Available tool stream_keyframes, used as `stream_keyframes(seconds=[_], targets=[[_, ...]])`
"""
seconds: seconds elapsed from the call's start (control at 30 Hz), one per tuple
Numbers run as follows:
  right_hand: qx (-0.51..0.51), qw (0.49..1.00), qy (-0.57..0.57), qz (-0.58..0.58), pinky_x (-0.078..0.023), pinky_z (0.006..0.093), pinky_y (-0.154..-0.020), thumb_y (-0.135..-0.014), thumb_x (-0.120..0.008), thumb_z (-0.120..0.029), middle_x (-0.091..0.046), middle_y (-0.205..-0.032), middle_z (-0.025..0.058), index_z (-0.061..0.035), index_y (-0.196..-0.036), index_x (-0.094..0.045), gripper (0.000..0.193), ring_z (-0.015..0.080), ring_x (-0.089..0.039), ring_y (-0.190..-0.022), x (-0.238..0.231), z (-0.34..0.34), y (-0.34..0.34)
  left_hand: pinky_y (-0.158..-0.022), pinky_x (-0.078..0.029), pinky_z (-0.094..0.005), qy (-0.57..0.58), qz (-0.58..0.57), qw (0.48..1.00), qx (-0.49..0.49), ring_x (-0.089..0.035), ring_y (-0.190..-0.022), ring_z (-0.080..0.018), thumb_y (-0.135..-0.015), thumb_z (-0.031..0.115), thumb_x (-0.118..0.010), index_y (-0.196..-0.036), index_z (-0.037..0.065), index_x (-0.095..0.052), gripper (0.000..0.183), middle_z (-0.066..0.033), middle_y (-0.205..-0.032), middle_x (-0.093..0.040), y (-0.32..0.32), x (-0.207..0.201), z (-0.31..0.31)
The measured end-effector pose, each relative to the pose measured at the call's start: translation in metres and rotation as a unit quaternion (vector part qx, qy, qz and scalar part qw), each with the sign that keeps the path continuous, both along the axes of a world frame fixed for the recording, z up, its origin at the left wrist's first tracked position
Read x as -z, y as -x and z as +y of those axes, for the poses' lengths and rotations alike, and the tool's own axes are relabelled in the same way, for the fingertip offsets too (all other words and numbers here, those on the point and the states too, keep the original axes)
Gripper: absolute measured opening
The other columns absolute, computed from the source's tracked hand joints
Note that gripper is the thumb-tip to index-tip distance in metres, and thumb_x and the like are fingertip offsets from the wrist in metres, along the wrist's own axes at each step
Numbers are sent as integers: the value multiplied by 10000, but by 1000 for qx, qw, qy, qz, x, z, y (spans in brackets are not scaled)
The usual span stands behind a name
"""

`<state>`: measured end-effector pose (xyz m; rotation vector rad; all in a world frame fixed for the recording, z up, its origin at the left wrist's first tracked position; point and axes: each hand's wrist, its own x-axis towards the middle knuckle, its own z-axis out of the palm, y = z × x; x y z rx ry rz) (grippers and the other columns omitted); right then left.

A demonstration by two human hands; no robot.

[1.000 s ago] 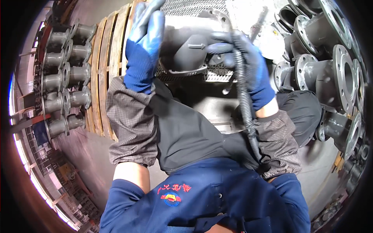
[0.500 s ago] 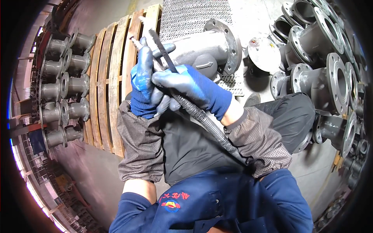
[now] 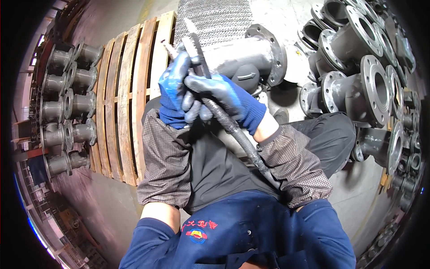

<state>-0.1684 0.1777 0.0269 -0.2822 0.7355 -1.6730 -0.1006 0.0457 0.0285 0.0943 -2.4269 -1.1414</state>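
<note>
My left hand (image 3: 174, 92), in a blue glove with grey-coated fingers, is closed around a thin pale rod (image 3: 168, 47) whose end sticks out at the upper left. Pressed beside it, my gloved right hand (image 3: 221, 96) grips a long dark tool (image 3: 244, 142) with a ribbed, spiral-wrapped shaft. The shaft slants back toward my right sleeve, and a flat black bar (image 3: 200, 54) stands out beyond the thumb. A whitish pointed tip (image 3: 190, 26) shows above the bar; the fingers hide how these parts join. Just beyond the hands lies a grey flanged pipe fitting (image 3: 239, 50) with a raised arrow.
A wooden pallet (image 3: 123, 96) lies to the left, with rows of grey flanged fittings (image 3: 80, 105) past it. More large flanged fittings (image 3: 354, 92) crowd the right side. A ridged metal grating (image 3: 215, 18) extends under the near fitting. My bent knee (image 3: 333, 139) is at the right.
Both hands have shifted slightly right relative to the pallet, and the bar and rod now point more steeply upward. The surroundings have slid a little in view. Both grips stay closed.
</note>
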Motion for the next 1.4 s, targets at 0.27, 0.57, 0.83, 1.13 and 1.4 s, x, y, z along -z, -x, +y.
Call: stream_keyframes(seconds=[0.27,0.57,0.83,1.13,1.4], targets=[[-60,997,2,46,-466,180,-507,-997,-448,-417,-712,-840,146,23,-948,-642,483,116,-621,-580,45,-36,4,-790,-508,-253,-36,-28,999,9,-610,-912,-130,-1022,201,-424,-1301,-33,-483,369,-95,-1085,-621,-3,73,-62],[-72,992,71,-79,-526,263,-498,-952,-558,-305,-680,-887,192,20,-1059,-558,342,297,-706,-739,65,-56,-11,-710,-524,-308,36,-16,999,29,-651,-825,-195,-933,157,-572,-1188,-40,-487,334,-153,-950,-644,-30,36,-49],[31,779,-258,570,-535,360,-650,-868,-569,-316,-701,-814,132,-48,-860,-712,304,268,-683,-721,30,-65,-16,-728,-522,-287,-538,-122,831,-72,-629,-794,-171,-997,382,-477,-1075,-41,-609,450,-120,-914,-655,-27,33,-47],[225,717,-318,577,-534,403,-676,-789,-681,-413,-662,-764,202,-69,-871,-710,355,302,-690,-746,15,-7,-28,-823,-529,-291,-581,-49,812,8,-623,-945,-184,-1025,327,-448,-1218,-18,-571,414,-113,-1122,-614,-19,46,-42],[435,812,-385,62,-530,280,-652,-988,-453,-432,-691,-967,169,109,-1128,-575,571,212,-691,-802,69,180,-45,-964,-462,-304,-56,47,997,0,-579,-1100,-215,-952,-10,-424,-1280,-46,-495,337,-126,-1189,-577,-16,47,-51]])
